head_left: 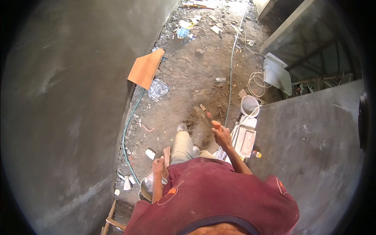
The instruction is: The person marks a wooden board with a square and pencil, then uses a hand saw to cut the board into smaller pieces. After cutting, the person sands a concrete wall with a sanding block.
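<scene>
My right hand (222, 137) is closed round a hand tool with an orange handle (216, 125). A thin dark part reaches forward from that handle, with a reddish spot near its end; its exact kind is unclear. Lower on the left, my left hand (158, 165) has its fingers curled together. Right beside it stands a narrow brown board (167, 156), and I cannot tell whether the fingers grip it. Under the left forearm sits a round metal-looking bucket (146, 188), partly hidden by the arm.
Grey plastered walls (70, 98) flank a dirt floor strewn with rubble. An orange-brown panel (146, 68) leans at the left wall near crumpled plastic (158, 89). Hoses (231, 70) run along the ground. At right are a white bucket (250, 106) and a pale block-like tray (246, 137).
</scene>
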Available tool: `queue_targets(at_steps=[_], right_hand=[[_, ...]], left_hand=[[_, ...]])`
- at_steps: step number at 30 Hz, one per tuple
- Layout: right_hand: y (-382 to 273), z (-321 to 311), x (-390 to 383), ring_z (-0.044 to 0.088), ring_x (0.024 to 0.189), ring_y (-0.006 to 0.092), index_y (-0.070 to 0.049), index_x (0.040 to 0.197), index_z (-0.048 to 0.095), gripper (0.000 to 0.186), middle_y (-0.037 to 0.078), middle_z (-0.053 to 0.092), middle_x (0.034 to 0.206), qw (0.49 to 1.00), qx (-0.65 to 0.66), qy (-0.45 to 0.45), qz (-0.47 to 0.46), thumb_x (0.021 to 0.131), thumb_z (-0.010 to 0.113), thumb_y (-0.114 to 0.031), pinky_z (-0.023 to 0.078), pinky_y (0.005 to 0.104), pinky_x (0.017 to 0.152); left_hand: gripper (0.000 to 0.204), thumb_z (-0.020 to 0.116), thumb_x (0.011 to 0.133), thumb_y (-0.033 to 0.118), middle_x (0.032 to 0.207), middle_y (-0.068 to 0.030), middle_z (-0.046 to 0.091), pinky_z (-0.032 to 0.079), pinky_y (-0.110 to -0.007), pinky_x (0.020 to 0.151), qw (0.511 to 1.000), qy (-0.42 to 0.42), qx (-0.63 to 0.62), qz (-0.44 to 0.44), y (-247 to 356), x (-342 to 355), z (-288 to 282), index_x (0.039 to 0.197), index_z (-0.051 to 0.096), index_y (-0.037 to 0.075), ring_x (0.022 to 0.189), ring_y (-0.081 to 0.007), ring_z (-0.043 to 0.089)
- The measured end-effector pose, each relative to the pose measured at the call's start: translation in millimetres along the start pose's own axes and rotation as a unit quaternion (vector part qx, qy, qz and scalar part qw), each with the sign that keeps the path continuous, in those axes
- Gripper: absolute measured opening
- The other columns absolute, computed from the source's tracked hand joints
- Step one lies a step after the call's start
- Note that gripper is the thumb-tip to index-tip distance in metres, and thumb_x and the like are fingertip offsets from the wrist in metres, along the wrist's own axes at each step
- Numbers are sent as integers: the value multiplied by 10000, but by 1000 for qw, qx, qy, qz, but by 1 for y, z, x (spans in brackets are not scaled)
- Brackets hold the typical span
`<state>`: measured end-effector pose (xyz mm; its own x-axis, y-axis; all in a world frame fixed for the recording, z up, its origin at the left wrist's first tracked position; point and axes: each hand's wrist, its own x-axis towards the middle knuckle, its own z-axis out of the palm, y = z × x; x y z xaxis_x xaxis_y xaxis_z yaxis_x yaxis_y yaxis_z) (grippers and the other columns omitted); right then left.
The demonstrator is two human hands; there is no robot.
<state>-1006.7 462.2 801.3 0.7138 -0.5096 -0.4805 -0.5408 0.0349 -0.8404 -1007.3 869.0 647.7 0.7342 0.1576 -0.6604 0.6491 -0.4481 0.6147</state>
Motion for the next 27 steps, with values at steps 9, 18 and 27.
queue_targets(at_steps=[9, 18, 27], right_hand=[[-108, 126, 272, 604, 726, 139, -7, 1151, 597, 376, 64, 623, 868, 990, -65, -125, 0, 877, 625, -263, 494, 301, 617], [-260, 262, 603, 632, 1057, 365, -27, 1196, 600, 474, 222, 664, 1091, 983, -158, -69, -68, 874, 623, -375, 480, 448, 905], [-347, 394, 901, 577, 1195, 389, -11, 1326, 512, 626, 243, 612, 1260, 984, -168, -55, -29, 857, 674, -393, 443, 452, 999]], left_hand=[[773, 612, 912, 561, 1329, -224, 584, 430, -364, 1015, 989, -145, 32, 16, 171, 168, 12, 1393, 491, -32, 1224, -289, 564], [658, 725, 834, 482, 1034, -137, 667, 496, -360, 829, 977, -204, 40, -44, 425, 263, -29, 1224, 591, -31, 944, -232, 623], [594, 721, 860, 383, 1061, -159, 606, 469, -377, 837, 971, 80, -10, -224, 460, 317, -19, 1202, 556, -73, 956, -240, 583]])
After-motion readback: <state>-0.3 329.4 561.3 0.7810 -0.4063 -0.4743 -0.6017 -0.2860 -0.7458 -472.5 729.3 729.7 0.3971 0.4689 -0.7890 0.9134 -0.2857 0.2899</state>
